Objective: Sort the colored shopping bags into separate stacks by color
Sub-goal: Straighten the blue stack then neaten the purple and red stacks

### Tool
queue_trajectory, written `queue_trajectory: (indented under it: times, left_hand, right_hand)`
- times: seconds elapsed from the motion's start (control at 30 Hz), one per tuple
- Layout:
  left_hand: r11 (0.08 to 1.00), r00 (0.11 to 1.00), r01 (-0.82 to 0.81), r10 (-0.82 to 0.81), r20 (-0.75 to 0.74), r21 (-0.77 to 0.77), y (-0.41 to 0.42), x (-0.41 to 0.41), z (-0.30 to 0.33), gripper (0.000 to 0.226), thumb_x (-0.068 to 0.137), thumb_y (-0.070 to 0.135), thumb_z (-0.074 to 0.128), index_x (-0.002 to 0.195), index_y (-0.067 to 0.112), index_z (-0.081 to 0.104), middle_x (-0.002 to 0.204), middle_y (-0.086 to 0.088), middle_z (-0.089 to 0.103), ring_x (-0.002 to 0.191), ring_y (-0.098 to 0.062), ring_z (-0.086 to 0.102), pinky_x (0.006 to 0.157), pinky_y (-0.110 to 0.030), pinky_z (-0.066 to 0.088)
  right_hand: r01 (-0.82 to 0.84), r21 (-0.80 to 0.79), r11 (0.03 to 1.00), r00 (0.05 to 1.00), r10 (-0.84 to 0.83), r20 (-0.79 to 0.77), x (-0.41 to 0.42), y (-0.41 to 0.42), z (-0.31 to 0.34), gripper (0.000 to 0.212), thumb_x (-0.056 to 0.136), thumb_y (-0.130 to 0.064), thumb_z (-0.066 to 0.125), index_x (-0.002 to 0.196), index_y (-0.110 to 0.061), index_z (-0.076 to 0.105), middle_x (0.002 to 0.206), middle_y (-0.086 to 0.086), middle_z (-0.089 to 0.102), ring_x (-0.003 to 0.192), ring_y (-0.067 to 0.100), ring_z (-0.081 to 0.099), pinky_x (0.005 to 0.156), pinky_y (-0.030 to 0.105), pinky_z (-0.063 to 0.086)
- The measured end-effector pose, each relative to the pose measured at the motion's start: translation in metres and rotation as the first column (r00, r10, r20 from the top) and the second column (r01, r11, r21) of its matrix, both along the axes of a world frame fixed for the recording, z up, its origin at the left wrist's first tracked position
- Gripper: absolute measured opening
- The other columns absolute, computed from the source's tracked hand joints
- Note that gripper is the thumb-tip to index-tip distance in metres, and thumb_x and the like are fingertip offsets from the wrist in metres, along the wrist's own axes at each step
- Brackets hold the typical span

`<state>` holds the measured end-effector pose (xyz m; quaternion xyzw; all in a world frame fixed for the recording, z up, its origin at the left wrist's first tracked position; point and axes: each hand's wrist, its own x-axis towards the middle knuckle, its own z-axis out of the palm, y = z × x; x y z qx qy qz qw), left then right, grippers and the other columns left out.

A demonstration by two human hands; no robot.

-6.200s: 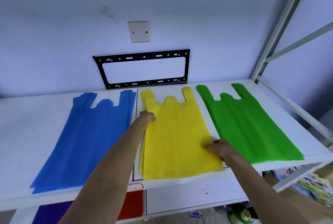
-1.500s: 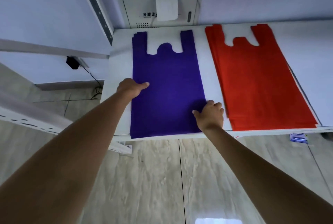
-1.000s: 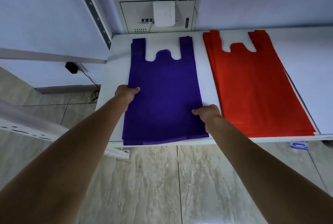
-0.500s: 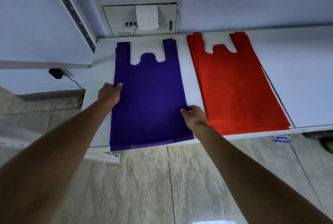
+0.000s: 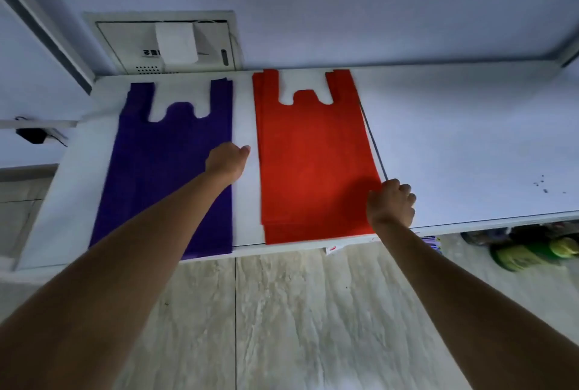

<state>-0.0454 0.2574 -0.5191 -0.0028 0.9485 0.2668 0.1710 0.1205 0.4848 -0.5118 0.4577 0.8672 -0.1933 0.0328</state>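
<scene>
- Both hands have left the purple stack point(image 5: 163, 170), which they flanked half a second ago, and shifted right toward the red one.
- Two stacks lie flat on the white shelf point(image 5: 470, 145), side by side with a bare strip between them: one purple at the left, one red stack point(image 5: 313, 164) at the right, handles toward the wall.
- How many bags each stack holds cannot be counted; offset layers show along the red stack's left and front edges.
- Left hand point(image 5: 227, 161) is over the purple stack's right edge, fingers loosely curled with the thumb pointing at the bare strip; whether it grips anything cannot be told.
- Right hand point(image 5: 391, 203) sits at the red stack's right edge near the front corner, fingers curled into a loose fist; whether it pinches the fabric cannot be told.
- One wall panel point(image 5: 166, 43) sits behind the purple stack.
</scene>
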Motion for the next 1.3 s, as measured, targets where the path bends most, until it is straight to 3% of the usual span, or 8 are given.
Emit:
queue_trajectory:
  times: [0.17, 0.27, 0.5, 0.6, 0.67, 0.73, 1.07, 1.3]
  left_hand:
    - [0.996, 0.993, -0.077, 0.08, 0.086, -0.039, 0.031, 0.017, -0.027, 0.051, 0.092, 0.05, 0.049, 0.078, 0.001, 0.053, 0.062, -0.007, 0.049, 0.056, -0.02, 0.052, 0.047, -0.026, 0.038]
    - [0.997, 0.993, -0.045, 0.051, 0.107, -0.056, 0.037, 0.015, -0.037, 0.061, 0.084, 0.047, 0.064, 0.115, -0.005, 0.057, 0.101, -0.018, 0.067, 0.09, -0.031, 0.067, 0.069, -0.034, 0.053]
    - [0.999, 0.948, -0.021, 0.032, 0.316, -0.038, 0.055, -0.002, -0.022, 0.068, 0.073, 0.02, 0.077, 0.132, 0.003, 0.048, 0.133, -0.016, 0.051, 0.118, -0.03, 0.054, 0.099, -0.041, 0.05]
    - [0.944, 0.874, -0.24, 0.108, 0.473, 0.227, 0.069, -0.009, -0.015, 0.062, 0.074, 0.009, 0.074, 0.131, 0.003, 0.05, 0.124, -0.014, 0.059, 0.11, -0.028, 0.06, 0.096, -0.04, 0.052]
    - [0.842, 0.824, -0.394, 0.145, 0.548, 0.369, 0.073, -0.012, -0.013, 0.059, 0.081, 0.023, 0.073, 0.133, 0.007, 0.05, 0.125, -0.011, 0.061, 0.11, -0.027, 0.062, 0.094, -0.038, 0.052]
    - [0.824, 0.842, -0.42, 0.198, 0.502, 0.381, 0.072, -0.014, -0.016, 0.056, 0.089, 0.034, 0.064, 0.134, 0.007, 0.048, 0.129, -0.009, 0.059, 0.115, -0.028, 0.06, 0.095, -0.038, 0.051]
    - [0.874, 0.938, -0.33, 0.261, 0.228, 0.357, 0.069, 0.0, -0.031, 0.03, 0.095, 0.02, 0.054, 0.12, 0.006, 0.061, 0.119, -0.012, 0.065, 0.108, -0.028, 0.062, 0.095, -0.037, 0.051]
    - [0.905, 0.95, -0.302, 0.257, 0.18, 0.301, 0.065, 0.002, -0.011, 0.047, 0.097, 0.024, 0.052, 0.14, 0.006, 0.043, 0.14, -0.013, 0.05, 0.124, -0.029, 0.052, 0.099, -0.033, 0.045]
  right_hand:
    - [-0.064, -0.109, 0.992, 0.996, 0.071, 0.059, 0.005, 0.017, -0.016, 0.069, 0.085, -0.046, 0.06, 0.134, -0.003, 0.039, 0.134, 0.015, 0.042, 0.127, 0.033, 0.039, 0.098, 0.047, 0.041]
    - [-0.009, -0.214, 0.977, 0.999, 0.019, 0.045, -0.002, 0.028, -0.024, 0.071, 0.078, -0.043, 0.071, 0.131, -0.004, 0.043, 0.131, 0.015, 0.049, 0.124, 0.034, 0.046, 0.098, 0.045, 0.043]
    - [0.057, -0.427, 0.903, 0.997, -0.03, 0.069, -0.012, 0.045, -0.023, 0.055, 0.07, -0.03, 0.081, 0.115, -0.003, 0.061, 0.12, 0.015, 0.063, 0.111, 0.034, 0.059, 0.094, 0.04, 0.049]
    - [0.099, -0.532, 0.841, 0.993, -0.115, 0.003, -0.011, 0.052, -0.018, 0.047, 0.074, -0.02, 0.078, 0.113, -0.001, 0.062, 0.115, 0.016, 0.066, 0.107, 0.035, 0.061, 0.095, 0.041, 0.049]
    - [0.16, -0.703, 0.693, 0.969, -0.246, -0.021, -0.009, 0.059, -0.015, 0.048, 0.075, -0.017, 0.077, 0.116, 0.001, 0.06, 0.115, 0.018, 0.066, 0.106, 0.036, 0.062, 0.099, 0.047, 0.048]
    - [0.187, -0.77, 0.61, 0.952, -0.305, -0.011, -0.007, 0.066, -0.013, 0.048, 0.079, -0.018, 0.074, 0.12, 0.0, 0.059, 0.118, 0.018, 0.064, 0.11, 0.036, 0.06, 0.101, 0.049, 0.046]
    - [0.042, -0.637, 0.77, 0.965, -0.198, -0.174, 0.004, 0.065, -0.022, 0.038, 0.092, -0.025, 0.059, 0.126, -0.007, 0.058, 0.126, 0.013, 0.061, 0.115, 0.035, 0.057, 0.104, 0.046, 0.043]
    - [0.036, -0.604, 0.796, 0.98, -0.147, -0.135, 0.005, 0.055, -0.011, 0.04, 0.093, -0.021, 0.056, 0.13, -0.006, 0.054, 0.131, 0.014, 0.058, 0.119, 0.034, 0.054, 0.105, 0.044, 0.042]
